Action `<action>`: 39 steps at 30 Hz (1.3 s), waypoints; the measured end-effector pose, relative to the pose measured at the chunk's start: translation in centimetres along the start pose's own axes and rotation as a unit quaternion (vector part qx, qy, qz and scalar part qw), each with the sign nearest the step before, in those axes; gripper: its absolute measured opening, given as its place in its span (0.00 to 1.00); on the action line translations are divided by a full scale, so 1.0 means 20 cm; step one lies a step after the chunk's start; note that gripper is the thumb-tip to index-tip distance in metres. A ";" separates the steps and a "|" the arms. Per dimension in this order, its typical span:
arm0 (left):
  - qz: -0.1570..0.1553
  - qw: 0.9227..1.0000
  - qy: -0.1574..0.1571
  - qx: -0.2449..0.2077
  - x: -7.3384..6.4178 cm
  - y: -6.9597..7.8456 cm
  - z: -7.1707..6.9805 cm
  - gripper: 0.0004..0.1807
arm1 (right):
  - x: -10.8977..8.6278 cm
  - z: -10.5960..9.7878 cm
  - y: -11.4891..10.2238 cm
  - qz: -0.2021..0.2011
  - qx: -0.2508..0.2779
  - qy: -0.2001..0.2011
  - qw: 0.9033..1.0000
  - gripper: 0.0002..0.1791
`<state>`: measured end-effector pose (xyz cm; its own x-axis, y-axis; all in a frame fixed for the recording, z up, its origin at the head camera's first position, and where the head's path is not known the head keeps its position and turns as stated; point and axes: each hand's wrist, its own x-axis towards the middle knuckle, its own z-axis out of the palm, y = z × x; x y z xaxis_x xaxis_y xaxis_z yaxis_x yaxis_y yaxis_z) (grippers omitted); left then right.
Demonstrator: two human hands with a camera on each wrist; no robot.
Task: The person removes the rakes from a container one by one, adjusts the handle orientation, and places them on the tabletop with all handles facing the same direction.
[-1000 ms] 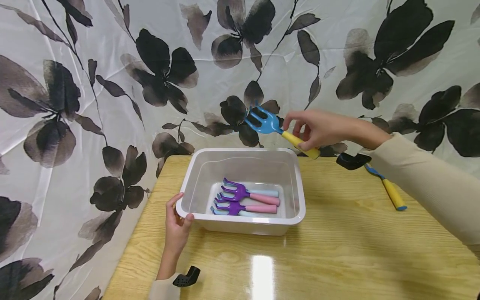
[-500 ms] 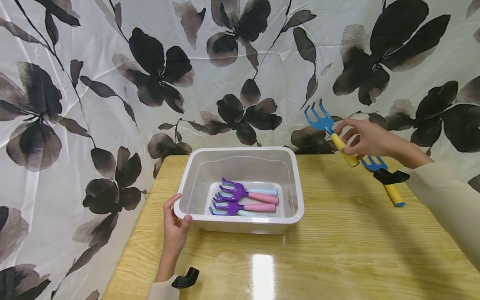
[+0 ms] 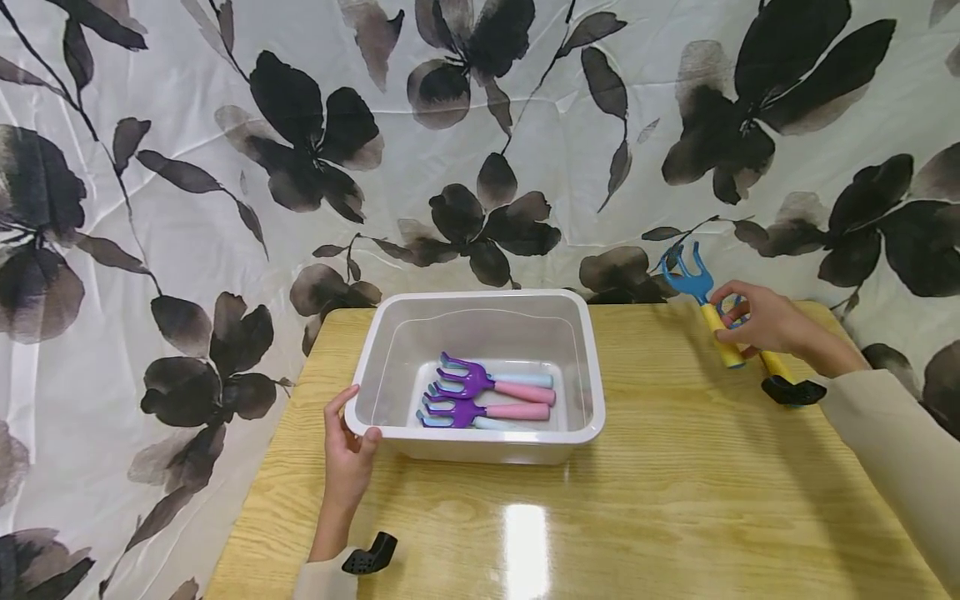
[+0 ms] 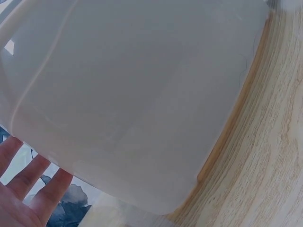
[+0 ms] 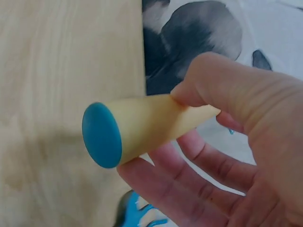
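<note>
Blue-headed hand fork with a round yellow handle (image 3: 708,313): I hold it by the handle in my right hand (image 3: 768,321), thumb on one side and fingers on the other, over the far right of the pale wood-grain table (image 3: 675,483). It lies just left of that hand, its long axis slanting, tines to the far side and slightly left, blue butt end to the near right.

What counts most, I judge, is how it sits to the second blue-and-yellow fork (image 3: 774,365), which lies on the table just to its right, under my right hand, on a similar slant. My left hand (image 3: 348,462) is well apart, gripping the near left corner of the off-white plastic tub (image 3: 480,437), where purple-headed forks with pink handles (image 3: 525,393) lie.

My hand and wrist hide much of the second fork; only bits of blue and part of its handle show. I cannot tell whether the held butt end touches the table. The right wrist view mostly loses the held tines behind my fingers, and the left wrist view cuts off my left hand.
</note>
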<state>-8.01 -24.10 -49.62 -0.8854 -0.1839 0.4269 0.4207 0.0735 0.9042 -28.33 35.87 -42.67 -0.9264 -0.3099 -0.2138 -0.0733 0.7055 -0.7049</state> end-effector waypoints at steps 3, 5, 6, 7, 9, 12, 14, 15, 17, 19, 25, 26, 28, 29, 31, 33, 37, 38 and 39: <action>0.001 1.000 0.001 -0.001 0.00 0.00 0.00 0.38 | -0.01 0.02 0.07 0.014 0.003 0.000 1.000 0.31; 0.003 1.000 0.000 -0.002 0.00 0.00 0.00 0.37 | -0.01 0.04 0.12 0.025 0.003 -0.002 1.000 0.31; 0.004 1.000 -0.001 0.000 0.00 0.00 0.00 0.37 | -0.01 0.05 0.14 0.030 0.005 -0.005 1.000 0.31; 0.005 1.000 -0.002 0.000 0.01 0.01 0.00 0.37 | -0.01 0.05 0.16 0.035 0.006 -0.006 0.999 0.31; 0.008 1.000 -0.005 0.001 0.01 0.01 -0.01 0.37 | -0.01 0.07 0.20 0.040 0.008 -0.008 0.999 0.31; 0.014 1.000 -0.008 0.001 0.01 0.01 -0.01 0.37 | -0.01 0.09 0.24 0.048 0.013 -0.014 0.999 0.30; 0.018 1.000 -0.010 -0.003 0.01 0.00 -0.01 0.37 | -0.01 0.11 0.28 0.051 0.013 -0.019 0.998 0.30; 0.019 1.000 -0.010 -0.005 0.01 0.00 -0.01 0.37 | -0.01 0.12 0.29 0.053 0.014 -0.023 0.998 0.30; 0.020 1.000 -0.010 -0.010 0.01 -0.01 -0.01 0.37 | -0.01 0.13 0.30 0.055 0.017 -0.029 0.998 0.30; 0.019 1.000 -0.010 -0.011 0.01 -0.01 -0.01 0.37 | -0.01 0.14 0.30 0.058 0.016 -0.037 0.997 0.30; 0.018 1.000 -0.011 -0.007 0.00 -0.01 0.00 0.37 | 0.00 0.14 0.32 0.073 0.015 -0.054 0.996 0.30; 0.019 1.000 -0.011 -0.007 0.00 -0.01 0.00 0.37 | 0.00 0.14 0.33 0.070 0.009 -0.054 0.996 0.30; 0.021 1.000 -0.012 -0.007 0.00 -0.01 0.00 0.37 | 0.01 0.14 0.35 0.062 -0.003 -0.050 0.997 0.30; 0.021 1.000 -0.013 -0.007 0.00 -0.01 0.00 0.37 | 0.01 0.14 0.36 0.058 -0.012 -0.045 0.997 0.30; 0.021 1.000 -0.013 -0.007 0.01 -0.01 0.00 0.37 | 0.02 0.14 0.37 0.044 -0.037 -0.032 0.998 0.29; 0.021 1.000 -0.013 -0.007 0.01 -0.01 0.00 0.37 | 0.02 0.13 0.38 0.033 -0.061 -0.021 0.997 0.29; 0.019 1.000 -0.012 -0.007 0.00 -0.01 0.01 0.37 | 0.02 0.13 0.38 0.020 -0.093 -0.016 0.995 0.28; 0.018 1.000 -0.011 -0.007 0.00 -0.01 0.01 0.37 | 0.02 0.12 0.38 0.022 -0.091 -0.019 0.995 0.28; 0.017 1.000 -0.011 -0.005 0.00 -0.01 0.01 0.37 | 0.02 0.12 0.38 0.025 -0.085 -0.023 0.996 0.28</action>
<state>-8.18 -24.02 -49.81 -0.8746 -0.1608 0.4575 0.4525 0.0686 0.8891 -28.33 39.47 -49.73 -0.9129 -0.2972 -0.2798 -0.0918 0.8175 -0.5686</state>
